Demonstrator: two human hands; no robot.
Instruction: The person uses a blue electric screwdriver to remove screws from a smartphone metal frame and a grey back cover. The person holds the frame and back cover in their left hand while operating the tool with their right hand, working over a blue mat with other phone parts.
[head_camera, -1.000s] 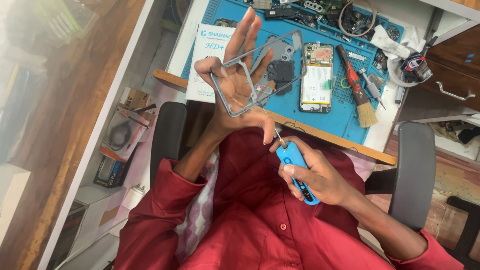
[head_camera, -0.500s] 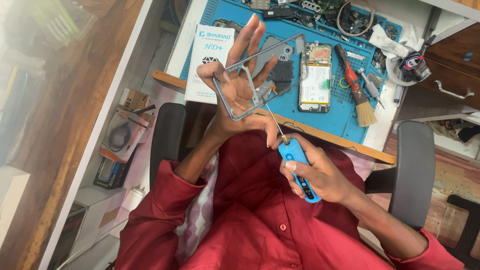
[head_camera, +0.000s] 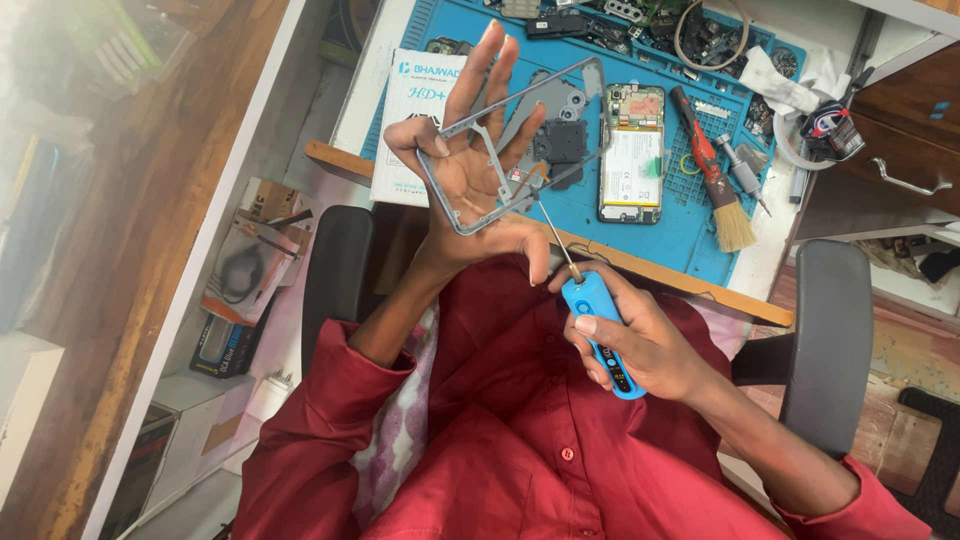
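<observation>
My left hand (head_camera: 478, 170) is raised palm up, holding a thin grey phone frame (head_camera: 520, 140) flat across its fingers, thumb hooked over one edge. My right hand (head_camera: 640, 345) grips a blue electric screwdriver (head_camera: 600, 330) over my lap. Its slim metal bit (head_camera: 552, 228) slants up and meets the lower edge of the frame near my left palm. Behind the frame, an opened phone with its white battery showing (head_camera: 632, 155) lies on the blue work mat (head_camera: 690, 225).
A red-handled brush (head_camera: 715, 175) and a small screwdriver (head_camera: 740, 175) lie on the mat's right side. A white box (head_camera: 415, 110) sits at the mat's left. Loose parts and a cable coil (head_camera: 712, 30) crowd the far edge. Black chair armrests (head_camera: 335, 285) flank me.
My right hand has raised the screwdriver, and its bit has moved up from below the frame to touch the frame's lower edge. The left hand has held the frame nearly still.
</observation>
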